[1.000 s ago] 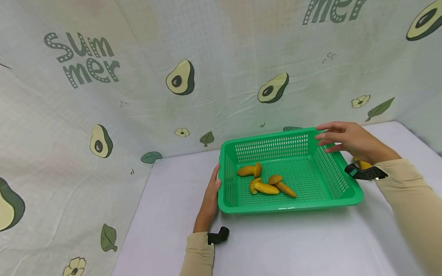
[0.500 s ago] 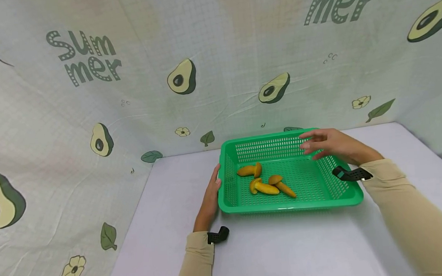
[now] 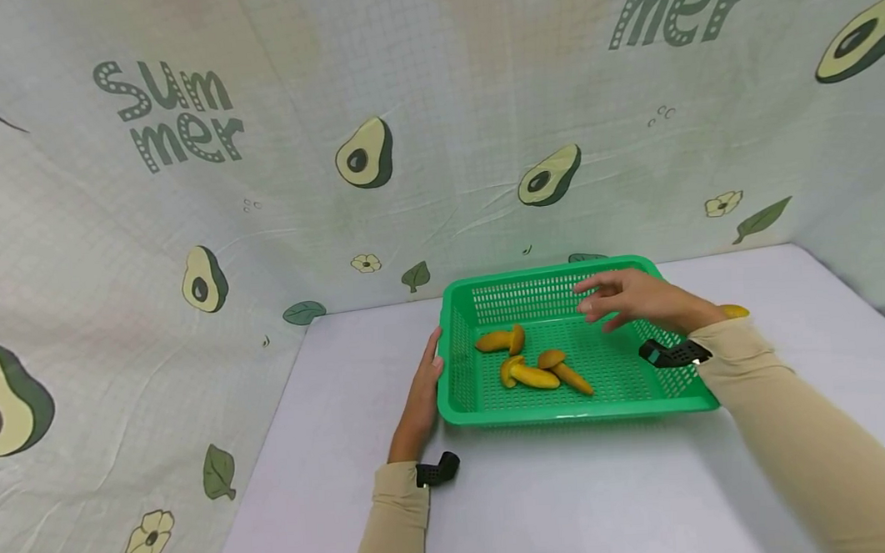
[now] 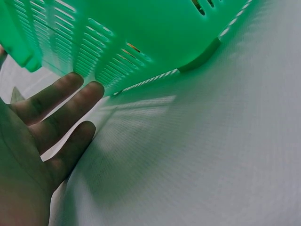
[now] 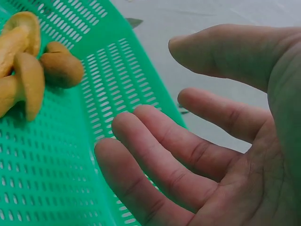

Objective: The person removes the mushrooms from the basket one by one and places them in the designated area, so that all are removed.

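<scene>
Three yellow-brown mushrooms lie in a green perforated plastic basket (image 3: 577,414): one mushroom (image 3: 494,341) toward the back, a brighter yellow mushroom (image 3: 534,377) in front of it, and a browner mushroom (image 3: 570,375) to their right. Along the basket's left side rests my left hand (image 3: 421,390); in the left wrist view its fingers (image 4: 70,108) are nearly straight beside the slotted wall. My right hand (image 3: 639,301) hovers over the basket's right half, fingers spread and loosely bent. Its palm holds nothing in the right wrist view.
A yellow object (image 3: 735,310) on the table lies right of the basket, mostly hidden behind my right wrist. The white-covered table (image 3: 574,495) meets a hanging cloth (image 3: 438,185) printed with avocados close behind the basket.
My right hand has moved left, from the basket's right rim to above its inside. The left hand and the three mushrooms stay where they were.
</scene>
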`<action>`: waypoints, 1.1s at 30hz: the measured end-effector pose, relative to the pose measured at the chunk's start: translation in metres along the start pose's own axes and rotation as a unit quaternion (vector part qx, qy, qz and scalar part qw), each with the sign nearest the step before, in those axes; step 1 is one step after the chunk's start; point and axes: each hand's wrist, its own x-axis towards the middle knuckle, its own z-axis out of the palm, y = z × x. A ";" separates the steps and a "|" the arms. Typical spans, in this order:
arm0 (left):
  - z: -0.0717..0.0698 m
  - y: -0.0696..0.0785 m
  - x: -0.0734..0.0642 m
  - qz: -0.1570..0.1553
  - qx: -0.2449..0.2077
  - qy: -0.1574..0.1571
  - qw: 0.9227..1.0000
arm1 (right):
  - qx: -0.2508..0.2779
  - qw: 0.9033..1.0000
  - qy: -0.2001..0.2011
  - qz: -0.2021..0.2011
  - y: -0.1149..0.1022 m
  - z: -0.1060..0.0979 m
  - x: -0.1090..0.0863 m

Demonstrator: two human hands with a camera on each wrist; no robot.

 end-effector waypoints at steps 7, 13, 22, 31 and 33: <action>-0.001 0.001 -0.001 0.009 -0.002 0.000 1.000 | -0.021 0.999 -0.026 0.007 0.001 0.010 0.008; 0.000 0.002 -0.001 0.005 -0.010 0.004 1.000 | -0.039 0.998 -0.053 0.012 0.001 0.019 0.014; -0.001 -0.002 0.000 0.007 -0.002 -0.003 1.000 | -0.078 0.994 -0.078 0.015 0.009 0.031 0.022; -0.006 0.037 -0.007 -0.005 0.001 -0.038 0.999 | -0.112 0.989 -0.088 0.024 0.016 0.038 0.031; -0.007 0.038 -0.007 -0.009 0.000 -0.034 0.999 | -0.120 0.988 -0.094 0.024 0.015 0.040 0.033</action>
